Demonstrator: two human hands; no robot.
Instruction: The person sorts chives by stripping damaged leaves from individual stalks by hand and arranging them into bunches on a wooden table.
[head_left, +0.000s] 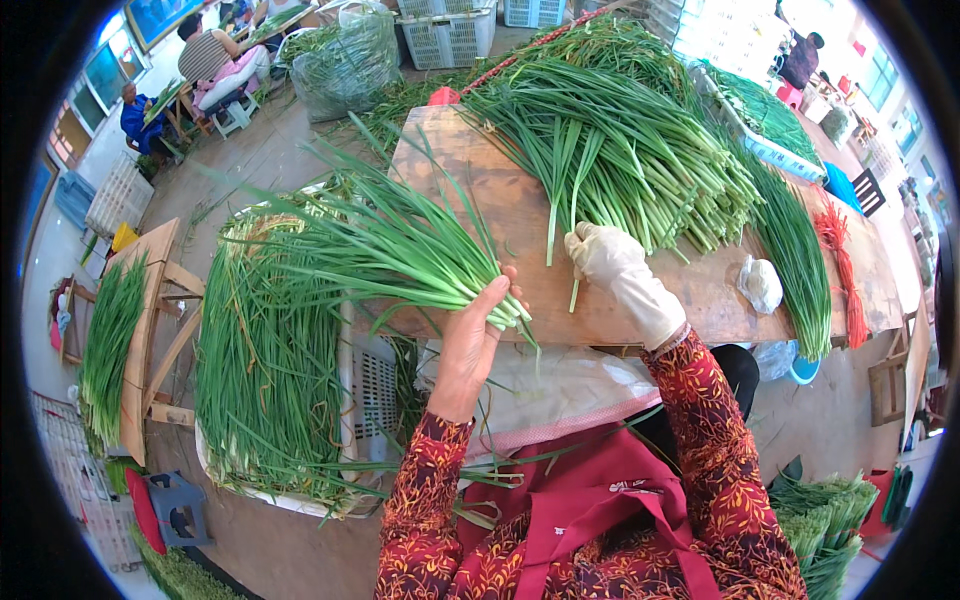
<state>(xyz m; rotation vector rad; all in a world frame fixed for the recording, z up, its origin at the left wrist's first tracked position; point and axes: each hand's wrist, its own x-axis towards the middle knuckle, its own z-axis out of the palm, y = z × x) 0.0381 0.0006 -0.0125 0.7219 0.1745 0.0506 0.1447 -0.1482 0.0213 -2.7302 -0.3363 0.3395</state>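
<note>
Wrapped in my bare left hand (474, 338) is a loose bunch of green garlic chives (420, 245). Its pale cut ends stick out past my fingers, and the leaves fan to the upper left over a crate. My right hand (610, 262), in a cream glove, is closed at the near edge of a big pile of garlic chives (640, 150). A thin chive stalk (574, 294) passes through its fingers, the pale end hanging below. The pile lies on a wooden table (445, 150), stalk ends toward the right.
On my left stands a white crate (372, 395) heaped with chive leaves (265, 360). At the table's right lie a neat chive bundle (800, 270), red ties (845, 270) and a white wad (760, 284). A grey stool (178, 508) stands at lower left. Other people work farther back.
</note>
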